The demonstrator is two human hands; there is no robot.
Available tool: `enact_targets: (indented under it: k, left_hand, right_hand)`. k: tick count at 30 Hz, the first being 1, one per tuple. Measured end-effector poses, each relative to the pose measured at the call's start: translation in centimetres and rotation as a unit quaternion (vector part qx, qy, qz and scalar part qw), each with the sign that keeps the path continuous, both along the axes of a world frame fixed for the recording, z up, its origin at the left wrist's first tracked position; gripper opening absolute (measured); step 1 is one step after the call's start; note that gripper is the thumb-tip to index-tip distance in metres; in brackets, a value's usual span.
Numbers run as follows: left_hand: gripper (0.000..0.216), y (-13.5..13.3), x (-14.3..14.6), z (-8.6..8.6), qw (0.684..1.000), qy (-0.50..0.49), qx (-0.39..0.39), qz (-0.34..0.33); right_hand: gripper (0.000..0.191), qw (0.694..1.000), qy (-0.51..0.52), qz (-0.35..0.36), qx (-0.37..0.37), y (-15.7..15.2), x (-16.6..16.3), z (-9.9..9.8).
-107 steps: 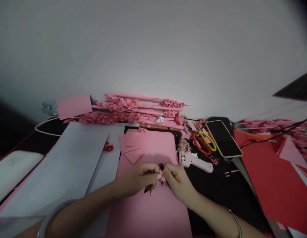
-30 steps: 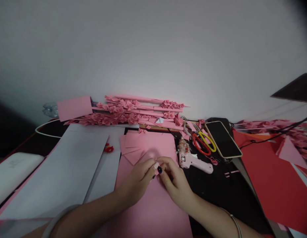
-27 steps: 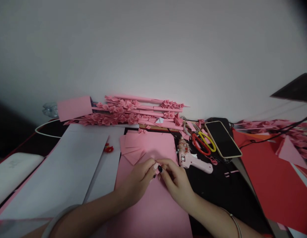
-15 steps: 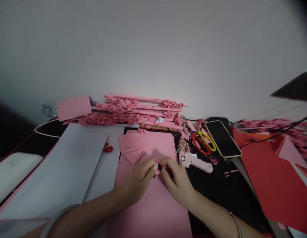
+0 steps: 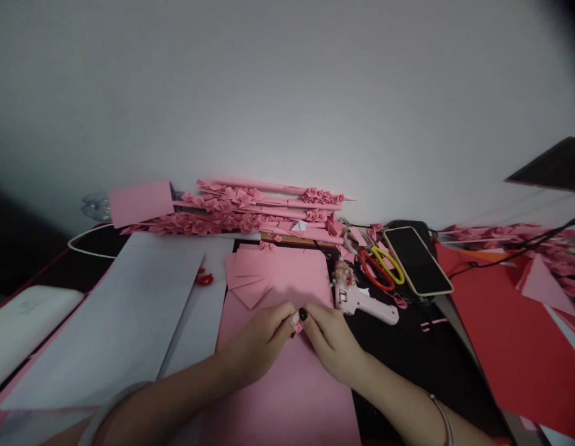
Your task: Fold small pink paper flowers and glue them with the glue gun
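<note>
Pink paper, folded into a small piece, is pinched between the fingertips of a person's left hand and right hand, above a large pink sheet on a dark desk. Both hands are closed on the piece, nearly thumb to thumb, their fingers partly covering it; its exact shape cannot be made out. A black nail shows on the right thumb. Just beyond the hands, small pink cards lie fanned across the sheet's far left part. To the right, a pink glue gun rests beside the sheet, near scissors with red and yellow handles and a phone with a dark screen. White sheets cover much of the desk's left side, while red paper lies at the far right. Pink paper flowers on long stems are piled along the foot of a pale wall.
</note>
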State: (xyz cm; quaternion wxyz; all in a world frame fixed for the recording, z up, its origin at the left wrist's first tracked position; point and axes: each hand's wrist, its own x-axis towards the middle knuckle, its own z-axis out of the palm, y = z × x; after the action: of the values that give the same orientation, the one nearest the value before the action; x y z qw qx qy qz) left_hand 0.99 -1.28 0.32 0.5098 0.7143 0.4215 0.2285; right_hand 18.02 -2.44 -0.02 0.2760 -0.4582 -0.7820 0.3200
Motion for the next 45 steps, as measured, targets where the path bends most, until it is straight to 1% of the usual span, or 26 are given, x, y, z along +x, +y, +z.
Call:
enact_targets:
  k: [2,4,7,10,12,14,16,17,18,20,23,26,31,35,37,41,45]
  left_hand:
    - [0.028,0.0,0.0,-0.1,1.0,-0.006,-0.008,0.004]
    - [0.029,-0.1,0.0,-0.1,0.999,-0.023,-0.035,0.011]
    - [0.031,-0.1,0.0,-0.1,0.989,-0.077,-0.126,0.019]
    - [0.034,0.2,0.0,-0.6,0.961,-0.141,-0.235,0.023]
    - [0.04,0.6,-0.1,-1.0,0.942,-0.157,-0.296,0.014]
    - [0.045,1.1,-0.2,-1.2,0.921,-0.164,-0.354,-0.014]
    - [0.044,1.5,-0.4,-1.1,0.89,-0.152,-0.426,-0.06]
    - [0.042,1.5,-0.4,-0.9,0.88,-0.149,-0.446,-0.067]
    - [0.041,1.5,-0.5,-0.6,0.881,-0.166,-0.441,-0.047]
    - [0.04,1.4,-0.7,0.0,0.873,-0.197,-0.445,-0.028]
    - [0.033,1.1,-1.0,0.7,0.865,-0.214,-0.453,-0.022]
    - [0.03,1.2,-1.1,1.0,0.865,-0.213,-0.453,-0.012]
    - [0.032,1.3,-1.0,0.8,0.873,-0.226,-0.432,-0.008]
    - [0.036,1.1,-0.8,0.2,0.868,-0.256,-0.425,0.002]
    - [0.038,1.1,-0.6,0.1,0.874,-0.24,-0.422,0.004]
    - [0.039,1.3,-0.3,-0.1,0.901,-0.175,-0.397,-0.009]
    - [0.035,1.4,-0.5,-0.3,0.915,-0.179,-0.36,-0.03]
  right_hand:
    - [0.024,1.0,-0.002,0.004,0.006,0.0,0.1,-0.1]
    - [0.024,1.0,-0.006,0.007,0.017,0.1,0.2,-0.2]
    - [0.025,0.999,-0.009,0.01,0.04,0.2,0.3,-0.3]
    - [0.024,0.998,-0.009,0.015,0.063,0.3,0.3,-0.2]
    - [0.024,0.997,-0.013,0.012,0.077,0.3,0.4,-0.2]
    - [0.024,0.996,-0.018,0.005,0.089,0.3,0.5,-0.1]
    - [0.024,0.995,-0.024,0.004,0.095,0.3,0.5,0.0]
    - [0.024,0.995,-0.026,0.006,0.094,0.3,0.6,0.1]
    - [0.025,0.995,-0.027,0.009,0.093,0.3,0.6,0.1]
    - [0.024,0.996,-0.025,0.018,0.083,0.3,0.5,0.1]
    - [0.024,0.997,-0.019,0.022,0.075,0.2,0.5,0.1]
    - [0.025,0.997,-0.013,0.02,0.079,0.3,0.5,0.0]
    - [0.025,0.997,0.0,0.031,0.072,0.3,0.5,0.1]
    - [0.024,0.997,-0.003,0.04,0.06,0.2,0.7,0.1]
    - [0.024,0.998,0.0,0.046,0.052,0.1,0.7,0.0]
    - [0.028,0.998,0.021,0.063,0.021,0.0,0.8,0.0]
    - [0.033,0.996,0.057,0.062,-0.014,0.2,0.7,0.2]
